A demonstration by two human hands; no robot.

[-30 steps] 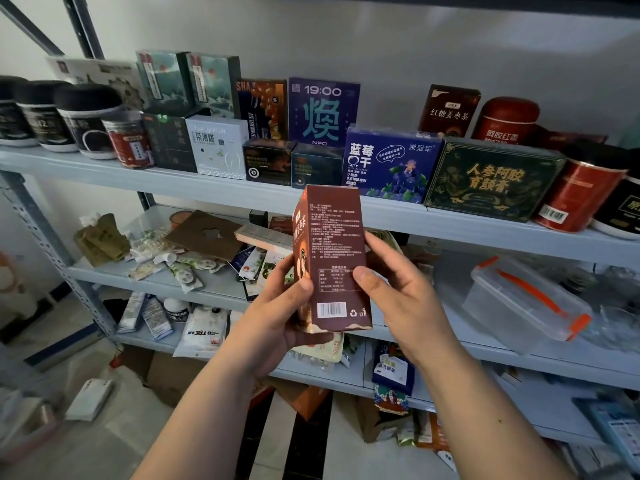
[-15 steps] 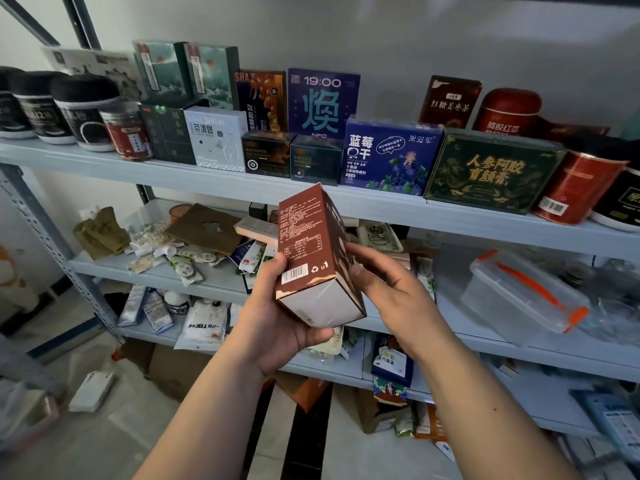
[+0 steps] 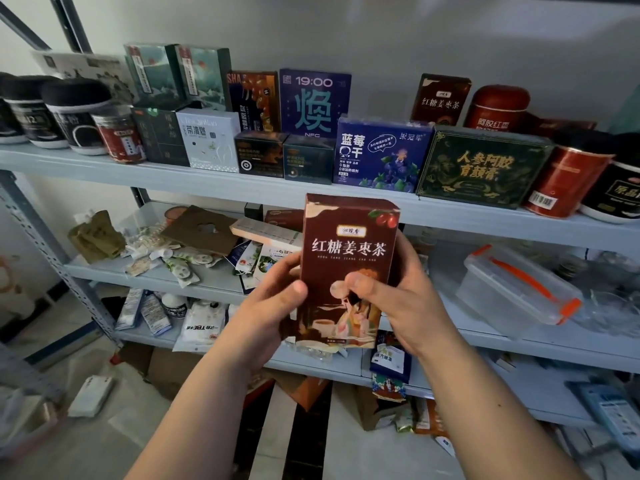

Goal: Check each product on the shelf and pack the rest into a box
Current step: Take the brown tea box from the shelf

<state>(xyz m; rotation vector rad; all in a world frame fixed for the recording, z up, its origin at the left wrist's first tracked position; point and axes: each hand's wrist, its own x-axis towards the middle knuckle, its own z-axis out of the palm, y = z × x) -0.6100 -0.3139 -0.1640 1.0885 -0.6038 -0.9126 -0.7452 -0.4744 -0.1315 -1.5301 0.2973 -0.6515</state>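
Maroon tea box (image 3: 348, 258) stands upright in both hands, front face toward the camera, before the front edge of the top shelf (image 3: 214, 183); left hand (image 3: 268, 308) grips its left side, right hand (image 3: 398, 299) its right, thumbs on the front
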